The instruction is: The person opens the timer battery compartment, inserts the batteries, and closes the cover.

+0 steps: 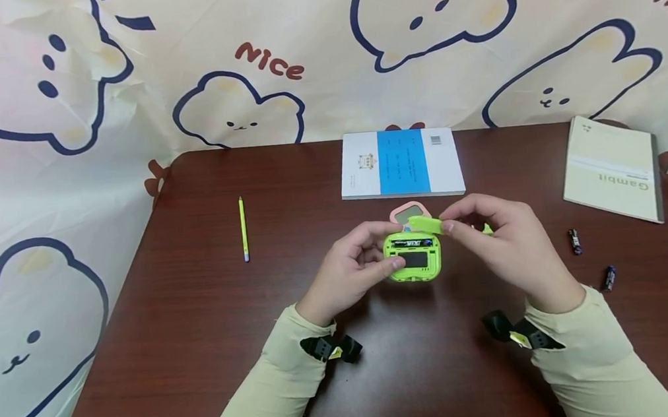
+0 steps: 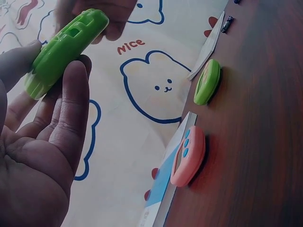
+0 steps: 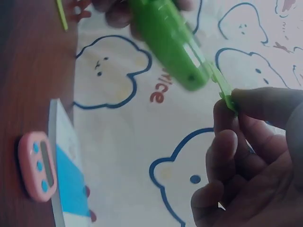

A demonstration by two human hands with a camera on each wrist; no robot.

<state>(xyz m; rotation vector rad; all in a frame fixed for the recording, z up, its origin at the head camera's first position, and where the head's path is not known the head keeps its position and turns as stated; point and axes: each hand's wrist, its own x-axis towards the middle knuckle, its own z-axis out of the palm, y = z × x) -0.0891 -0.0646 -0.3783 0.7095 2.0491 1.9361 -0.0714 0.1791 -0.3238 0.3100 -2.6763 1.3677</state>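
Observation:
My left hand [image 1: 368,262] grips a lime-green timer [image 1: 412,258] above the table, back side up. Its battery slot is uncovered and a battery shows inside. My right hand [image 1: 461,227] pinches the timer's thin green battery cover [image 1: 427,225] at the timer's top edge. In the left wrist view the green timer [image 2: 66,45] lies across my left fingers [image 2: 71,109]. From the right wrist view, the cover [image 3: 225,90] sits between thumb and fingertip, touching the timer [image 3: 168,38].
A pink timer [image 1: 408,212] and a second green timer [image 2: 207,81] lie on the brown table [image 1: 200,313] behind my hands. Also there: a blue-white book [image 1: 401,163], a "Gambit" notebook [image 1: 613,167], two loose batteries [image 1: 575,240] [image 1: 608,277], and a yellow pencil [image 1: 243,229].

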